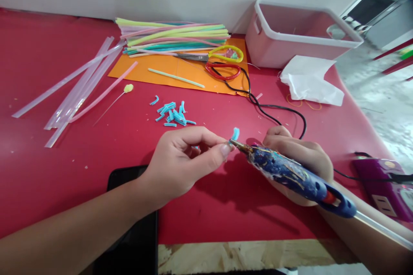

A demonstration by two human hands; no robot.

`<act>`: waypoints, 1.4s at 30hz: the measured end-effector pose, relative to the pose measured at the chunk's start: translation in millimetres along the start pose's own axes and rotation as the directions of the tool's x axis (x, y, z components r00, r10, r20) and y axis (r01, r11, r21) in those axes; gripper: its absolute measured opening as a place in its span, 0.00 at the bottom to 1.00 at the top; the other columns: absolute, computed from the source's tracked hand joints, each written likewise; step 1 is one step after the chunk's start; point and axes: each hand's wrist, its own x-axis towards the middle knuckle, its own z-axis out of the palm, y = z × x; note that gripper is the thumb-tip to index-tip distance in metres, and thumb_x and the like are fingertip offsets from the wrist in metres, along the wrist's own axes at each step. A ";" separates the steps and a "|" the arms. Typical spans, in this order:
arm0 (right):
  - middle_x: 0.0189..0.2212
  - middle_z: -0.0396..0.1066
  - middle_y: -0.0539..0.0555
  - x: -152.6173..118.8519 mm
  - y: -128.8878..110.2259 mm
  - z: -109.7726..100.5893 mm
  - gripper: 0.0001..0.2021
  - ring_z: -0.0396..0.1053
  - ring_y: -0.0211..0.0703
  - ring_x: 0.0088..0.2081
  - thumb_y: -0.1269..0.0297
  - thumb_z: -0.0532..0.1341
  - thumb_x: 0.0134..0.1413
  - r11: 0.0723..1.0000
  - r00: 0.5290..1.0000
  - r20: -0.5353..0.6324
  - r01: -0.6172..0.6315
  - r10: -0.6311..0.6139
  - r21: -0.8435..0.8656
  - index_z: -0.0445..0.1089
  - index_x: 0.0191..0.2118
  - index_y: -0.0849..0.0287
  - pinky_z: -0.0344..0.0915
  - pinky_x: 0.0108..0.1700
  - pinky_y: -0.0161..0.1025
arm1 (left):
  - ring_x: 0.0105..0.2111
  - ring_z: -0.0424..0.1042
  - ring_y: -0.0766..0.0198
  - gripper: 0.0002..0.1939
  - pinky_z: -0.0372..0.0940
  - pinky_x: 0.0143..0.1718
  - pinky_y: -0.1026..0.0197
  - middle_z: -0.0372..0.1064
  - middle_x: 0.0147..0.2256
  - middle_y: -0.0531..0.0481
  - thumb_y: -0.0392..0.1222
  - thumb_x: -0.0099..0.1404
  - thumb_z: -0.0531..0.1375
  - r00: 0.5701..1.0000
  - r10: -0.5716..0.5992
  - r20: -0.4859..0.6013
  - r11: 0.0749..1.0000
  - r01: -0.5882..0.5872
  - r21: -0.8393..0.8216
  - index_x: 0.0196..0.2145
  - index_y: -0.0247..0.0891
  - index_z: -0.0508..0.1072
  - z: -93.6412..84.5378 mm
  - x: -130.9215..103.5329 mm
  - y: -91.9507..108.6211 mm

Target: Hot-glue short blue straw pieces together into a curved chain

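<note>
Between thumb and forefinger, my left hand [183,163] pinches a short light-blue piece of pipe cleaner [235,133]. My right hand [300,159] is wrapped round a dark blue glue gun [287,172] smeared with dried glue. Its metal nozzle points left and meets the blue piece at my left fingertips. A clear glue stick [380,225] sticks out of the gun's back end. Just beyond my left hand lies a small pile of cut blue pipe cleaner pieces [176,116]. The trigger is hidden behind the gun's body.
Behind lie a bundle of coloured pipe cleaners [174,36] and scissors [222,62] on orange paper [193,81]. Clear glue sticks [77,81] lie left, a phone [135,232] below my left arm. A pink bin [290,43], white paper [309,79], black cord [274,107] and purple power strip [383,184] are right.
</note>
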 end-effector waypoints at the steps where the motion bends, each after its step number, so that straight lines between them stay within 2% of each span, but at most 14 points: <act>1: 0.27 0.72 0.49 -0.4 0.3 -0.2 0.09 0.66 0.39 0.25 0.75 0.62 0.53 1.000 1.000 0.002 0.002 -0.002 0.005 0.67 0.40 0.56 0.62 0.37 0.47 | 0.22 0.64 0.70 0.09 0.58 0.22 0.67 0.71 0.22 0.54 0.39 0.63 0.66 1.000 -0.002 0.001 1.000 0.002 0.006 0.25 0.38 0.78 -0.1 0.1 0.5; 12: 0.27 0.73 0.50 -2.1 0.5 0.0 0.07 0.66 0.39 0.25 0.72 0.62 0.55 1.000 1.000 -0.012 -0.014 0.014 0.008 0.67 0.39 0.55 0.61 0.38 0.47 | 0.23 0.64 0.70 0.08 0.60 0.23 0.66 0.70 0.24 0.54 0.39 0.64 0.65 0.999 0.033 0.009 0.999 -0.033 0.043 0.26 0.38 0.76 1.0 -1.8 -0.2; 17: 0.28 0.73 0.50 -2.6 1.3 -1.5 0.09 0.66 0.39 0.26 0.74 0.63 0.55 1.000 0.999 0.031 -0.013 0.013 0.013 0.67 0.40 0.55 0.62 0.39 0.47 | 0.22 0.63 0.71 0.09 0.58 0.23 0.66 0.69 0.24 0.55 0.36 0.65 0.64 0.997 0.069 0.018 0.996 -0.069 0.049 0.26 0.38 0.75 0.7 -3.0 -0.4; 22: 0.26 0.72 0.49 0.6 -1.7 -0.8 0.04 0.66 0.39 0.25 0.70 0.62 0.60 1.000 1.000 -0.024 0.012 -0.012 -0.003 0.66 0.38 0.55 0.62 0.37 0.47 | 0.24 0.66 0.70 0.07 0.60 0.24 0.66 0.73 0.27 0.53 0.36 0.65 0.64 0.994 0.100 0.047 0.991 -0.103 0.080 0.28 0.38 0.76 -1.0 -3.9 -0.6; 29: 0.25 0.72 0.50 2.7 -3.9 0.7 0.02 0.66 0.39 0.24 0.66 0.60 0.64 1.000 0.999 -0.037 0.019 -0.020 -0.021 0.66 0.37 0.55 0.62 0.37 0.47 | 0.25 0.65 0.70 0.06 0.60 0.26 0.66 0.72 0.27 0.54 0.35 0.67 0.63 0.986 0.154 0.067 0.983 -0.160 0.093 0.31 0.38 0.77 -1.4 -4.5 -1.4; 42: 0.25 0.72 0.50 0.4 -3.4 0.7 0.02 0.66 0.39 0.24 0.67 0.61 0.62 1.000 0.998 -0.055 0.021 -0.021 0.009 0.66 0.37 0.56 0.62 0.37 0.47 | 0.27 0.65 0.69 0.05 0.61 0.28 0.65 0.72 0.30 0.54 0.36 0.70 0.62 0.973 0.200 0.112 0.970 -0.213 0.121 0.35 0.39 0.76 -2.3 -6.1 -3.6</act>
